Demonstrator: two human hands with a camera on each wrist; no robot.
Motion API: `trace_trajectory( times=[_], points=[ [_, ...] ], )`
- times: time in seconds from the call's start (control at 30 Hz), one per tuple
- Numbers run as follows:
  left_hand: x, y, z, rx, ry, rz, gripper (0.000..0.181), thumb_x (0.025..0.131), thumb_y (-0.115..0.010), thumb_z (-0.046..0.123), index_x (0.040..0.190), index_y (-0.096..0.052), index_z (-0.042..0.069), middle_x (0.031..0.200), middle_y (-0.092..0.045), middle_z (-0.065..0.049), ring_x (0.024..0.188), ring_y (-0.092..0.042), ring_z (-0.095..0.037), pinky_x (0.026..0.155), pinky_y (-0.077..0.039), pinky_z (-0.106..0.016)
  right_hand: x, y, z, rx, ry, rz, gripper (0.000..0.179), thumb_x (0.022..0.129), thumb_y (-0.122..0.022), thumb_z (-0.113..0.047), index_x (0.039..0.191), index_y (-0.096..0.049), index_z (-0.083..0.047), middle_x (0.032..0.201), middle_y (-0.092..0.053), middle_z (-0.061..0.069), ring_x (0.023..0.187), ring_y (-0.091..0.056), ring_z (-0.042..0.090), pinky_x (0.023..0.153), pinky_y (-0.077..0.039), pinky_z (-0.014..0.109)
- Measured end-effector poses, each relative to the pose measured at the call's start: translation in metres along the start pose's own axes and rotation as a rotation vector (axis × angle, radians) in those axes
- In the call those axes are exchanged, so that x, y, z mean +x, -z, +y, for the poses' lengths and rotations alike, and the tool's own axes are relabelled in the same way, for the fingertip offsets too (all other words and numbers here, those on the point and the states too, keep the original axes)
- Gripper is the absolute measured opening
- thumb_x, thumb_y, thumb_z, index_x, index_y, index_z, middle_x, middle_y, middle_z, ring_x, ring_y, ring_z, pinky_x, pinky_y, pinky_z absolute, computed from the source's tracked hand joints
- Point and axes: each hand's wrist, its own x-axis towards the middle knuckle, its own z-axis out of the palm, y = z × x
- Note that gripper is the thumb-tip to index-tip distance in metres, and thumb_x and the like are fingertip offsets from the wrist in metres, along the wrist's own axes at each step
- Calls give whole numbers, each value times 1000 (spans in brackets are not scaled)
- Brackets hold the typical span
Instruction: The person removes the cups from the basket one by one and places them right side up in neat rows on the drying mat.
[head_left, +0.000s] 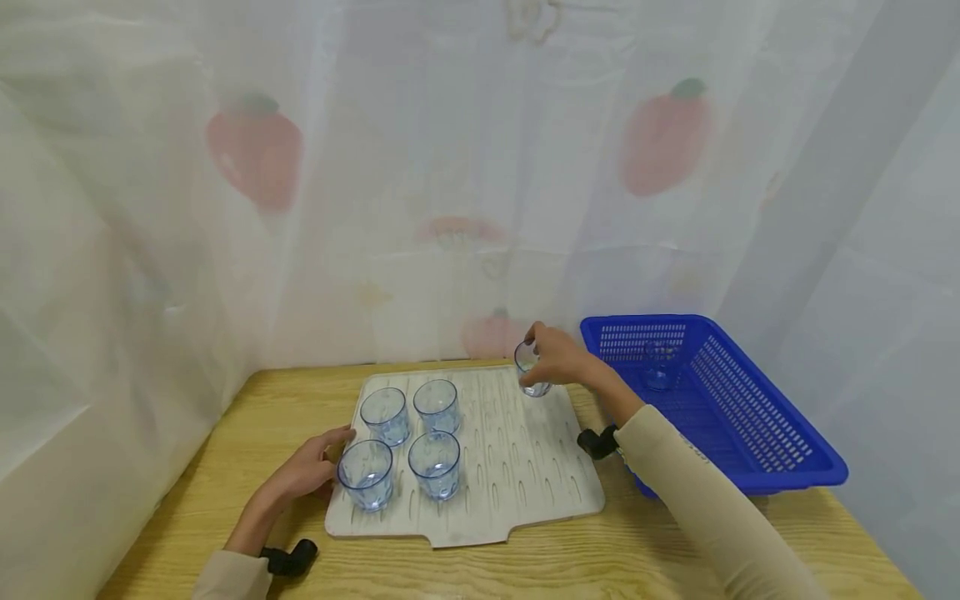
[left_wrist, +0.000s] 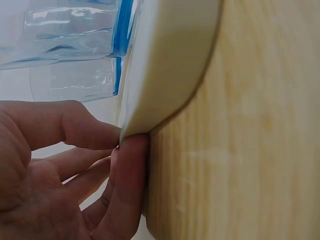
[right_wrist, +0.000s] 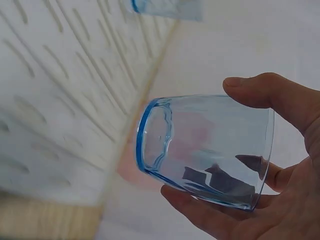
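A clear bluish drinking glass (head_left: 527,383) is gripped round its sides by my right hand (head_left: 564,357), above the far right part of a white draining board (head_left: 517,500). In the right wrist view that glass (right_wrist: 200,135) sits between thumb and fingers, its thick base toward the board. My left hand (head_left: 303,467) is at the board's left edge; the left wrist view has thumb and fingers (left_wrist: 132,180) pinching the board's rim (left_wrist: 170,65). Several similar glasses (head_left: 437,467) stand in two rows on the board's left half, one close beside the left hand.
A blue plastic basket (head_left: 780,408) with slotted walls stands to the right, under the right forearm; another glass (head_left: 660,375) is inside it. The wooden table (head_left: 390,575) carries everything. A pale curtain (head_left: 450,167) with strawberry prints hangs behind the table and along its sides.
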Motion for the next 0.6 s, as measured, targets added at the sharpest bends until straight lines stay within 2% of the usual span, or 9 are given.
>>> trace_trajectory(
  times=[0.13,0.33,0.47,0.6],
  points=[
    [-1,1,-1,13,-12,0,73,77,-55,-9,150,-47,-7,164,-28,-32,126,-42,-43,72,-51,-35,9,-20,-2,-8,0,-16,70,81,-83,-22,136,-47,4,133,-61,28,117,-62,37,91,-57,45],
    [1,-1,-2,18,-24,-3,74,77,-55,-9,150,-46,-7,165,-29,-32,123,-43,-41,69,-49,-35,17,-41,-5,-20,-18,9,70,79,-86,-25,135,-52,2,127,-65,22,117,-62,35,95,-55,46],
    [1,0,-2,14,-22,-4,75,76,-55,-9,150,-46,-7,165,-28,-32,121,-44,-41,65,-49,-35,24,-55,-5,3,26,17,71,79,-87,-22,136,-54,4,127,-65,22,120,-61,38,98,-53,48],
    [1,0,-2,25,-27,-4,74,76,-56,-8,150,-46,-7,165,-28,-32,124,-43,-42,68,-49,-35,30,-69,-3,45,84,-2,71,78,-87,-18,135,-54,7,128,-62,25,123,-59,42,97,-53,49]
  ],
)
